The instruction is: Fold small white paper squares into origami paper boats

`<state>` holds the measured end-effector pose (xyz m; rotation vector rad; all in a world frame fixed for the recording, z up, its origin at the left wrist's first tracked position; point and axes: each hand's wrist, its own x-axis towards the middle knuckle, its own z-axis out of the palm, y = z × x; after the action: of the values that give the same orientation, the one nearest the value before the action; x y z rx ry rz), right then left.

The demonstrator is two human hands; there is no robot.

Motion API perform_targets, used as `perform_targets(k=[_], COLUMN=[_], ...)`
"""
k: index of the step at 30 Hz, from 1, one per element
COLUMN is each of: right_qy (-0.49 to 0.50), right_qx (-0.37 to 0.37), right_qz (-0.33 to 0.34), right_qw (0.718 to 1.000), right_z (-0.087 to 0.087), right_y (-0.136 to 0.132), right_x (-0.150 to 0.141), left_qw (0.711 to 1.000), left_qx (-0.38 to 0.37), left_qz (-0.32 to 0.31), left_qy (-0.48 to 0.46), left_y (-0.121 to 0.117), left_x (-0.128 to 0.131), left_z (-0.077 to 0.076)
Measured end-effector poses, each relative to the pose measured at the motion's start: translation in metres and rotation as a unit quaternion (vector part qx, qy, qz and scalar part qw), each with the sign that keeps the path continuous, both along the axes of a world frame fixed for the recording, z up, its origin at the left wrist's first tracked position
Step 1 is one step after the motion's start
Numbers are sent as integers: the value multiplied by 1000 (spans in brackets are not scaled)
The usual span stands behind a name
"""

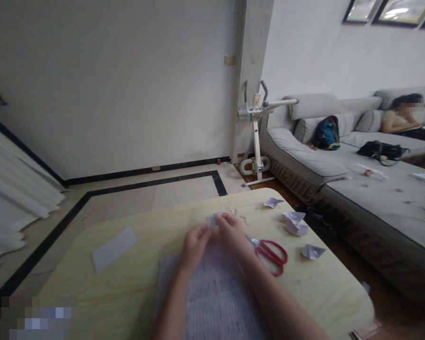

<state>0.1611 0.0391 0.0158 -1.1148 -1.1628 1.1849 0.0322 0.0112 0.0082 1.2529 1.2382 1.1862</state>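
Note:
Between the fingers of both hands is a small white piece of paper (212,220), above the far part of the table. My left hand (196,242) pinches its near left side. On the right side my right hand (231,230) is closed on the same piece, its fingers slightly blurred. Under my forearms lies a sheet of lined paper (219,297) with writing on it. Scissors (272,255) with red handles rest just right of my right hand, their blades partly hidden by it. Thin paper scraps (243,219) lie beyond my hands.
Several folded paper shapes, one a larger crumpled-looking fold (294,223), lie along the right side of the wooden table (145,278). A white paper strip (114,249) is at left. Beyond stand an exercise machine (257,137) and a grey sofa (304,165), where a person (403,120) sits.

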Motion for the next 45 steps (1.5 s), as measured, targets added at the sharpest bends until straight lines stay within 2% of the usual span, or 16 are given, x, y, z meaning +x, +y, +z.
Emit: perform_targets(k=[4,7,11,18,21,25,29,35,40,45], right_qy=[-23,-31,-23,-62,-28,34,57,58,39,-30], right_qx=[-7,-9,-14,12,16,1,-12,-10,-2,30], right_qz=[-11,4,2,-13,10,85,103,84,72,49], right_qw=[1000,999,1000,998,999,996,993,995,997,998], right_z=[2,0,2,4,0,-2,-1,-7,-6,2], right_y=[0,-1,-3,-1,-1,-2,-5,-1,-1,-8], right_x=[1,1,0,2,0,-3,-4,-3,-4,-8], left_qw=[1000,998,998,998,996,990,993,996,991,991], left_qx=[9,26,40,20,20,13,15,63,86,75], left_qz=[22,46,43,59,77,129,106,59,65,82], left_qy=[17,17,25,3,-31,-45,-46,30,81,77], left_y=[-1,1,2,2,2,0,1,-1,-4,-3], left_x=[1,1,-1,2,2,-2,-3,3,6,5], left_z=[3,5,4,-1,1,5,5,3,3,2])
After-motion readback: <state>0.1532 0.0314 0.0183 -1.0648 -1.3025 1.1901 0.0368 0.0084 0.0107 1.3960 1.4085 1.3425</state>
